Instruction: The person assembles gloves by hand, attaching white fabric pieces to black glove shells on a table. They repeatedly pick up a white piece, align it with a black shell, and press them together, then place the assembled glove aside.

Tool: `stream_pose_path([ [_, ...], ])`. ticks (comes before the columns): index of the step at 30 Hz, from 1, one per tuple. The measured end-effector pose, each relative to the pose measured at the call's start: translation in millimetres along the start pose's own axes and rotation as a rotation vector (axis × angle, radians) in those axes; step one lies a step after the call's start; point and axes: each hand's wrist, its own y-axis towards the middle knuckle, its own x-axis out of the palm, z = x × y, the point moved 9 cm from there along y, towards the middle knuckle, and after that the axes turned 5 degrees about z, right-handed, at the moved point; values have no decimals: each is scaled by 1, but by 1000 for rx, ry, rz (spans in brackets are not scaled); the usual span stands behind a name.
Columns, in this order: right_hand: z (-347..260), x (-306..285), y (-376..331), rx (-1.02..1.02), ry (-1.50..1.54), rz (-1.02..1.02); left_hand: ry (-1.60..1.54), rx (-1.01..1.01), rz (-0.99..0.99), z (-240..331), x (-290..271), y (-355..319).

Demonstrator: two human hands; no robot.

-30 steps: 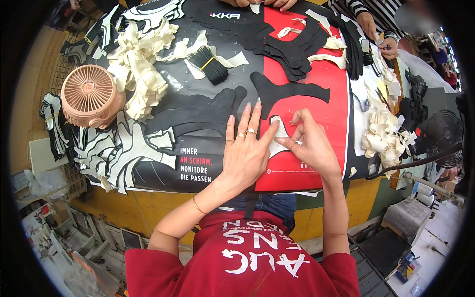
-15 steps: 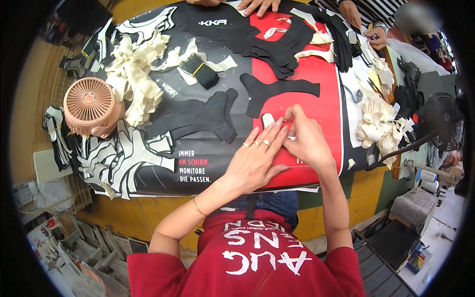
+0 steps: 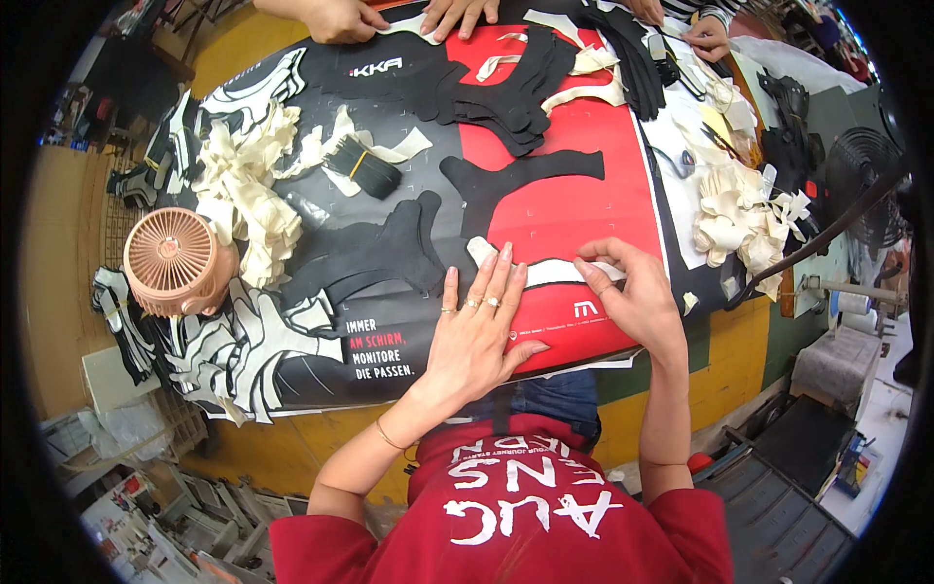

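Observation:
A curved white cut piece [image 3: 553, 273] with a thin dark edge lies on the red part of the printed mat. My left hand [image 3: 475, 336] rests on it with fingers stretched and spread, covering part of its left half. At the piece's right end, my right hand [image 3: 628, 292] pinches the material between thumb and fingertips. Just beyond my hands lies a black Y-shaped cut piece [image 3: 520, 180]. Left of my left hand is a stack of similar black pieces [image 3: 375, 248].
White black-edged pieces [image 3: 263, 346] spread at the left, near a pink fan [image 3: 173, 261] and a crumpled cream heap [image 3: 248, 175]. A banded black bundle [image 3: 362, 167] lies mid-mat. Another cream heap [image 3: 730, 214] sits right. Other people's hands [image 3: 457, 15] work at the far edge.
My hands have moved apart, the right one going right along the white piece, so more of it shows. My left hand has spread its fingers. The view has shifted slightly.

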Motion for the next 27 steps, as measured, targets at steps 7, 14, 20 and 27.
stream_pose_path([
  [7,15,3,-1,15,4,72,49,8,-36,3,1,0],
  [14,20,5,-1,54,-21,90,48,5,-53,5,-1,2],
  [20,15,3,-5,28,-83,160,68,1,-59,7,-3,3],
  [27,8,5,-3,-59,-138,166,82,-35,57,32,-1,12],
])
